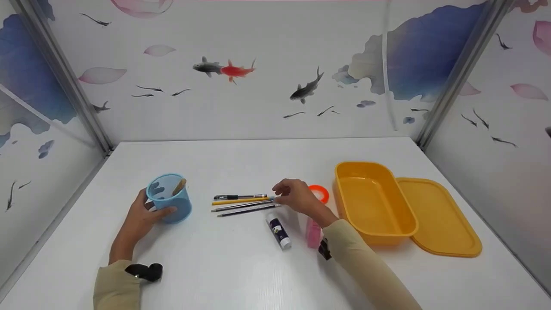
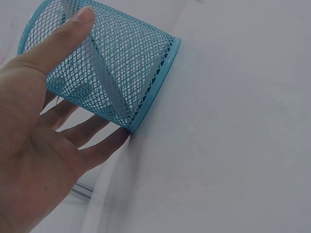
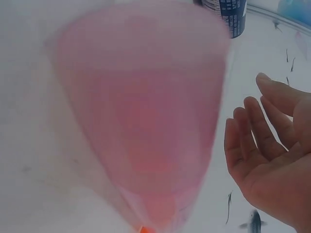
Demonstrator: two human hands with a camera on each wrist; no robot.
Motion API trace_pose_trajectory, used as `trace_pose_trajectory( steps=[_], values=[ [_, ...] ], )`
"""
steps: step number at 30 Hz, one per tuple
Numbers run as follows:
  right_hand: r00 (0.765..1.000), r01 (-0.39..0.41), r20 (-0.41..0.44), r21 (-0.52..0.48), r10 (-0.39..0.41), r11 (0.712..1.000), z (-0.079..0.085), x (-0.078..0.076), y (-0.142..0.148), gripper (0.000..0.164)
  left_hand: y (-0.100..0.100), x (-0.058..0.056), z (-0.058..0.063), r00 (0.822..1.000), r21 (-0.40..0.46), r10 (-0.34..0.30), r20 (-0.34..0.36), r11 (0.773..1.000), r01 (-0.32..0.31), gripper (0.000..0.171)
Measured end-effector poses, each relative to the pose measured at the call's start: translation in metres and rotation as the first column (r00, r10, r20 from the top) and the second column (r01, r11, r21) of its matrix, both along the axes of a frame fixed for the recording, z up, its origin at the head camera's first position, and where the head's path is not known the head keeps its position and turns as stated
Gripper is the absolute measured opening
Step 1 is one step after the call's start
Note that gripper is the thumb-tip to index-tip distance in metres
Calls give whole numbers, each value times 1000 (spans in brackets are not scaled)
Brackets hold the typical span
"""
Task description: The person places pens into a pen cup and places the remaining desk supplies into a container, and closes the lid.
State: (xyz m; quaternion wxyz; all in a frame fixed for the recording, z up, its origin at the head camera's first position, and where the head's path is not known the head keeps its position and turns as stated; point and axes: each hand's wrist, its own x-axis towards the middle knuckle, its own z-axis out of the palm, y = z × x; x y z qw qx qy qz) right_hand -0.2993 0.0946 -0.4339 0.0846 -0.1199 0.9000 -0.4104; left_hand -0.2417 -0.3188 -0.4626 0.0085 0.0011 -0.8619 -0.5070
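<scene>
My left hand point(image 1: 140, 217) grips a light blue mesh pen cup point(image 1: 183, 209), thumb on the near side and fingers round the other. Inside the cup leans a thin thing with a brown, wood-like end point(image 1: 179, 187); its kind is unclear. My right hand point(image 1: 299, 198) hovers at the right ends of a row of a black pen point(image 1: 240, 196), a yellow pencil point(image 1: 236, 201) and two striped pencils point(image 1: 245, 211). In the right wrist view its fingers point(image 3: 249, 141) bend loosely with nothing between them.
A glue stick point(image 1: 279, 232) lies in front of the right hand. Close by are a pink translucent object point(image 1: 314, 234), partly hidden by the forearm, and an orange ring point(image 1: 320, 189). Farther right stand a yellow box point(image 1: 370, 241) and its lid point(image 1: 447, 219). Printed walls enclose the white table.
</scene>
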Motion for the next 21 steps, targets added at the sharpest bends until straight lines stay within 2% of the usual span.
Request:
trace_pose_trajectory(
  steps=[11, 21],
  values=[
    [994, 41, 101, 72, -48, 997, -6, -4, 0, 27, 0, 0, 1, 1000, -8, 3, 15, 1000, -3, 108],
    [993, 29, 113, 143, -46, 989, -3, -2, -4, 16, 0, 1, 2, 1000, -2, -1, 15, 1000, 1, 108]
  ],
)
